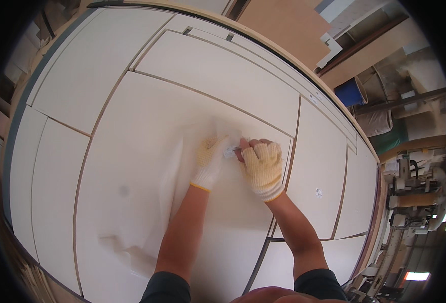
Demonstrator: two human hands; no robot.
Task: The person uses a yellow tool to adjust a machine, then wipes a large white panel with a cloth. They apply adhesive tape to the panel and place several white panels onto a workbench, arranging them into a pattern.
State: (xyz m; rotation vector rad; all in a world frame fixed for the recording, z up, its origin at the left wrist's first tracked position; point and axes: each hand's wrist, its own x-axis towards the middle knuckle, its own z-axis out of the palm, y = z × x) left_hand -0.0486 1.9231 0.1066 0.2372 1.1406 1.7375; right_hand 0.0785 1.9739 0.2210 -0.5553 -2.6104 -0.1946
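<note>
A large white panel (127, 131), cut into rectangular pieces by dark grooves, lies under both hands. My right hand (264, 166), in a cream knitted glove with bare fingertips, is closed over the middle of one piece. A small white label (229, 151) with printing shows at its pinched fingertips. My left hand (208, 159), gloved the same way, is just left of the label. Its fingers are blurred, so I cannot make out their grip. Beside the left forearm, thin translucent folds (170, 187) stand up from the surface, apparently film.
Another small label (319, 192) is stuck on a piece to the right. Brown boards (283, 30) lie beyond the far edge. A blue bin (351, 92) stands at the far right, with machinery (417, 202) nearer along that side. Wood strips (36, 283) lie at lower left.
</note>
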